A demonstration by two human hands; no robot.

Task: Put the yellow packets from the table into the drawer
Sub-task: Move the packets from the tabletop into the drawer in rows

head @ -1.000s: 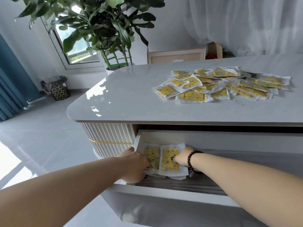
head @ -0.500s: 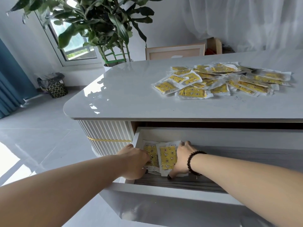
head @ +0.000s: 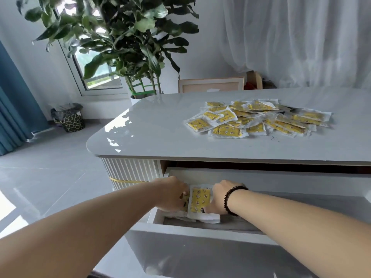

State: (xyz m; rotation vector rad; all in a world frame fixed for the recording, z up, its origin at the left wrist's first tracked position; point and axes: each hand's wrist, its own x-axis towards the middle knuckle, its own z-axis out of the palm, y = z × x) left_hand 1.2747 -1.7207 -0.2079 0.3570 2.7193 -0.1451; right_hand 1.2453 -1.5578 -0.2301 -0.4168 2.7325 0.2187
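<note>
Both hands deep in open white drawer (head: 200,230): left hand (head: 174,194) and right hand (head: 217,196) pinch opposite edges of yellow star-print plastic packet (head: 199,200) between them. Risk: slippery stack beneath shifts, skews. Heap of yellow packets (head: 259,119) waits on grey glossy desk (head: 160,133) beyond hands.

A home living room, by the look of it. A tall potted plant (head: 120,47) stands by a window (head: 98,73) with blue curtains (head: 14,109), sheer white drapes (head: 301,41) hang behind, and the floor (head: 50,167) is glossy grey tile. A framed picture (head: 210,86) leans against the wall.
</note>
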